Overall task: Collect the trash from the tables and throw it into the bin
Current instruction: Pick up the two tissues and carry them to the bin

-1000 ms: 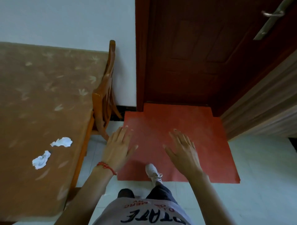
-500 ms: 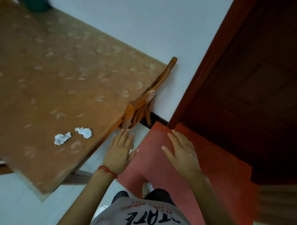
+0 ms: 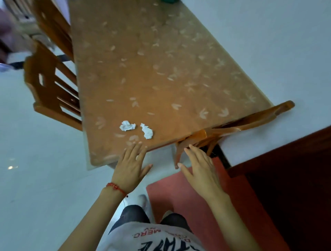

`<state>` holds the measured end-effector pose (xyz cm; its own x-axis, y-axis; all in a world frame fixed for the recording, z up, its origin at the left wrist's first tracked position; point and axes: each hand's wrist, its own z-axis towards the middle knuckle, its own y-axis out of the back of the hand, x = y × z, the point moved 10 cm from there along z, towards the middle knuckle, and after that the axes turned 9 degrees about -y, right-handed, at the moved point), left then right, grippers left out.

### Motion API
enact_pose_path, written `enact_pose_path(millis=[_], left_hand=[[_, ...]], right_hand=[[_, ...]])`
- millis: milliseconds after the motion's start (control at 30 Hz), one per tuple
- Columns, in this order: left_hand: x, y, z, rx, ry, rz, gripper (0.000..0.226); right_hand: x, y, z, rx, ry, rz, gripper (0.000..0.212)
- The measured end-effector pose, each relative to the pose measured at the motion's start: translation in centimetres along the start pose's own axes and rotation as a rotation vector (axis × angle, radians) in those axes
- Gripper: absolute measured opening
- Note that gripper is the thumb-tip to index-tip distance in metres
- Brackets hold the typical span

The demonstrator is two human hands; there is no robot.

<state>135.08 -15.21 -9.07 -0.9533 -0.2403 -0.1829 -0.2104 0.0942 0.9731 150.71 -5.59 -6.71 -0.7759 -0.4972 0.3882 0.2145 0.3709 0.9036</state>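
Note:
Two crumpled white paper wads lie near the close edge of a brown table (image 3: 161,75) with a pale leaf pattern: one wad (image 3: 126,126) to the left, the other (image 3: 147,132) just right of it. My left hand (image 3: 130,164), with a red string on its wrist, hovers flat with straight fingers, its fingertips over the table's edge just below the wads. My right hand (image 3: 198,170) is held out flat over the floor beside the table and holds nothing. No bin is in view.
A wooden chair (image 3: 238,127) is tucked in at the table's near right end, by the white wall. Two more wooden chairs (image 3: 53,86) stand along the left side. A red mat (image 3: 202,202) lies before a dark brown door (image 3: 290,179). A green object (image 3: 169,1) sits at the far table edge.
My view has swung left from the door to the table. The wads now lie just ahead of my left hand. Both hands stay flat and empty.

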Motion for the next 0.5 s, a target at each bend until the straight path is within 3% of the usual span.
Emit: enact_pose_path(millis=[267,500], left_hand=[[7.0,0.6,1.1,-0.053,0.104,-0.066,0.07],[12.9,0.4,4.0,-0.073,0.101,-0.098,0.074]], right_hand=[[5.2,-2.8,5.5,0.034,0.076,-0.028,0.063],[8.6,-4.5,10.3,0.068,0.053,0.036,0.073]])
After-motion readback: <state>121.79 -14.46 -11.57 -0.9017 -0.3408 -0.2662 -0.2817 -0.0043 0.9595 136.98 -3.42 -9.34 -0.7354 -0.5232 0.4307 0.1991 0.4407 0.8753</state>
